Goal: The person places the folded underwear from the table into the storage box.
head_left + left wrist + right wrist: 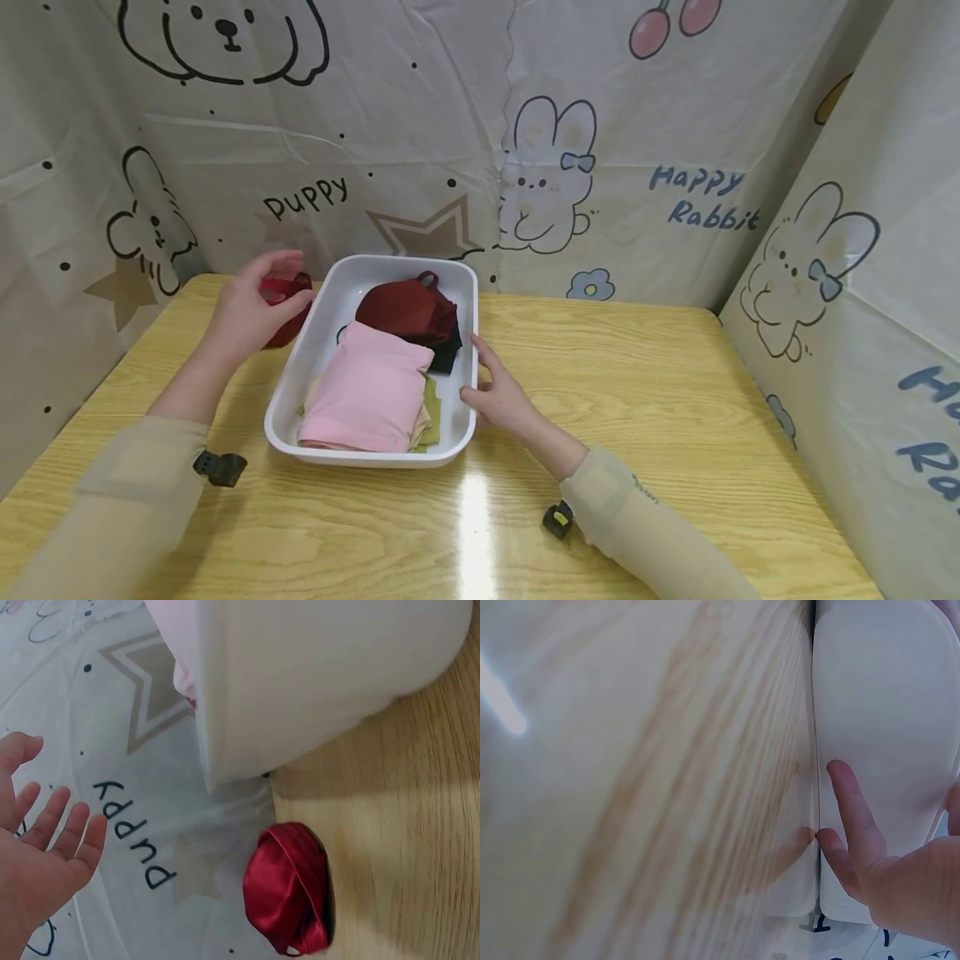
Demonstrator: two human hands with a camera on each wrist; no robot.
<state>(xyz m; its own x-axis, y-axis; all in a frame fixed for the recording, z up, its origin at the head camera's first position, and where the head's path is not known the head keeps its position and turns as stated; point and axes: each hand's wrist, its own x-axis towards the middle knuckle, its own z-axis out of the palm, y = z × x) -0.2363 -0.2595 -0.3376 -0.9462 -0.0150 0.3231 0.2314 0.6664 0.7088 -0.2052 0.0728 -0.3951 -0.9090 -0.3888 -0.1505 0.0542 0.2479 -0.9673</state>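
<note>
A white tub [279, 408] stands on the table with folded clothes inside. A folded pink cloth [371, 387] lies at its near end, over beige and olive-green cloths [431, 412]. Behind it sits a dark red, cup-shaped garment [397, 307] with a strap loop, on a black cloth [446, 358]. My left hand [251, 304] hovers left of the tub, fingers relaxed and holding nothing. Beyond that hand, a shiny red satin bundle [286, 889] rests on the table, partly hidden in the head view. My right hand [504, 392] touches the tub's right side with extended fingers [855, 814].
The wooden table [622, 400] extends to the right and in front of the tub. A printed cloth backdrop [420, 125] hangs close behind the table, and another cloth panel [885, 275] hangs at its right side.
</note>
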